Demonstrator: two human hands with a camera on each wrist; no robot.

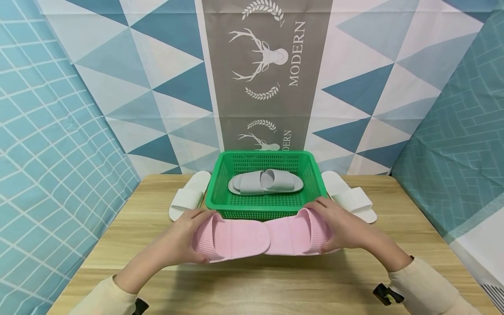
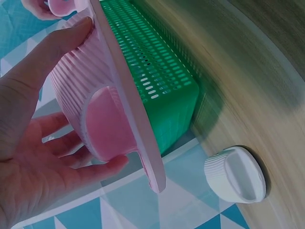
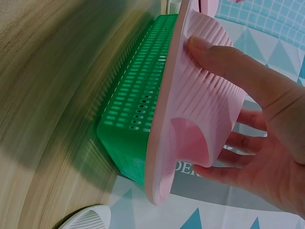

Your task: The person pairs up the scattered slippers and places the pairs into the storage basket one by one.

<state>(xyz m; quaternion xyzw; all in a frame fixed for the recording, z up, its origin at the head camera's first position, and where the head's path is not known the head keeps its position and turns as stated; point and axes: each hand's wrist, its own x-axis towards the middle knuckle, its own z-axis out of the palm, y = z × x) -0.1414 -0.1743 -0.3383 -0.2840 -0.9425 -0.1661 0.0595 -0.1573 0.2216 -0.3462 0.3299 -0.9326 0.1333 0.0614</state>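
Two pink slippers are held up in front of the green basket, their heel ends overlapping in the middle. My left hand grips the left pink slipper round its ribbed strap, thumb on the near side. The right pink slipper is gripped the same way by my right hand. Both wrist views show thumb and fingers on either side of each strap. A pair of grey slippers lies inside the basket.
One white slipper stands left of the basket, another white slipper right of it. All rest on a wooden table. A patterned cloth wall rises behind, with blue tiled sheeting at the left.
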